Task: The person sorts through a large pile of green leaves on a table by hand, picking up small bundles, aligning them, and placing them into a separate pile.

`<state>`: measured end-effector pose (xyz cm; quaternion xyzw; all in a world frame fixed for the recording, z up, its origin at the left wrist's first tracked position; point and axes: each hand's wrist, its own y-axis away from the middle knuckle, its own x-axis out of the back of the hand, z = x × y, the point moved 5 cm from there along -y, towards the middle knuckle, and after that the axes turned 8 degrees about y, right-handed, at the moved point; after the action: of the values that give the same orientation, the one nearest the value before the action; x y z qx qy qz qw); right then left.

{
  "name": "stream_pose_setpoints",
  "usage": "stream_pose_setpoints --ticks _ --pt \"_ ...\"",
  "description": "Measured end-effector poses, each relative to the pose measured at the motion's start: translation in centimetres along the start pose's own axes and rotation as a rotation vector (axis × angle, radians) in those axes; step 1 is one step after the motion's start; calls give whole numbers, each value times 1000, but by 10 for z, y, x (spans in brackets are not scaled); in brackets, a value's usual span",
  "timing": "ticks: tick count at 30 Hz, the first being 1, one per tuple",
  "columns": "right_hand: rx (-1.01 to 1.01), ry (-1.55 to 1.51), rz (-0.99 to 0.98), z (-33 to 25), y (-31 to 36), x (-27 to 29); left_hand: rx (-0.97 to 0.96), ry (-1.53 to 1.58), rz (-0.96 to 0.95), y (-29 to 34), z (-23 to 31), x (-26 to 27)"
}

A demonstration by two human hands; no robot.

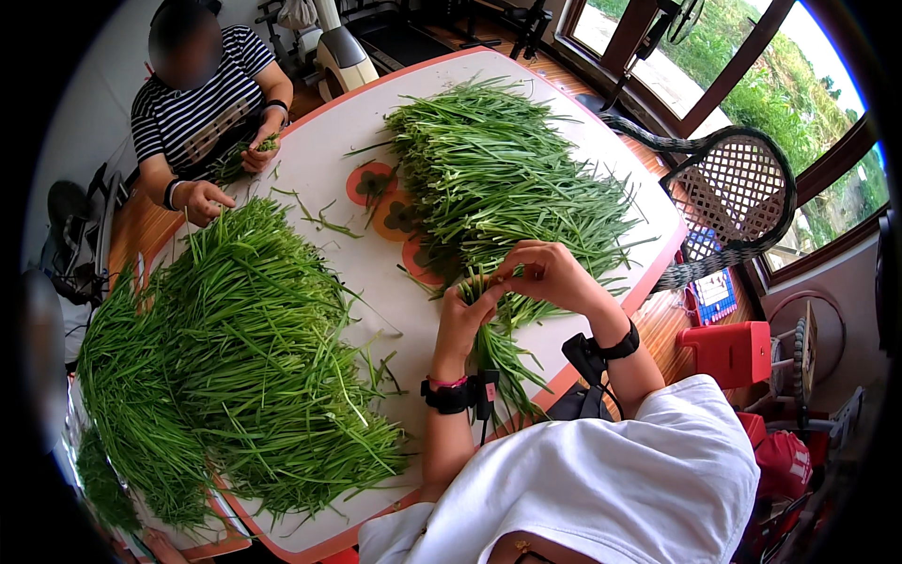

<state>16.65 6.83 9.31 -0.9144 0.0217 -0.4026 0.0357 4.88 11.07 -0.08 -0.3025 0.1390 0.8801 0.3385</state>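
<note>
My left hand is wrapped round a small bunch of garlic chives, whose leaves hang down toward the table's near edge. My right hand meets it at the bunch's upper end, thumb and forefinger pinched together; what lies between them is too small to make out. Just beyond my hands spreads a large pile of garlic chives, stems toward the left. On the left half of the table lies another big heap of chives.
Across the white table with its orange rim, a person in a striped shirt handles chives. Loose leaves lie between the piles. A woven chair and red stool stand at the right. Another hand shows at lower left.
</note>
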Motion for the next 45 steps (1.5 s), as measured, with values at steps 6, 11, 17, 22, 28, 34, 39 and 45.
stream_pose_setpoints --ticks 6,11,17,22,28,34,39,45 --pt "119 20 53 -3 6 1 6 -16 -46 1 1 -3" --pt "360 424 282 -18 24 -12 -12 35 59 3 -5 -3" --pt "76 284 807 13 65 54 -97 315 156 -1 -3 19" --pt "-613 986 725 91 130 107 -143 430 90 -4 -1 29" --pt "23 606 379 47 83 4 -115 417 10 -5 -5 27" --pt "51 649 238 44 55 -18 -87 393 -58 -3 -1 20" --pt "109 690 304 35 52 -17 -146 406 -41 -4 -1 20" --pt "201 630 558 4 47 1 -18 372 -45 -3 -5 8"
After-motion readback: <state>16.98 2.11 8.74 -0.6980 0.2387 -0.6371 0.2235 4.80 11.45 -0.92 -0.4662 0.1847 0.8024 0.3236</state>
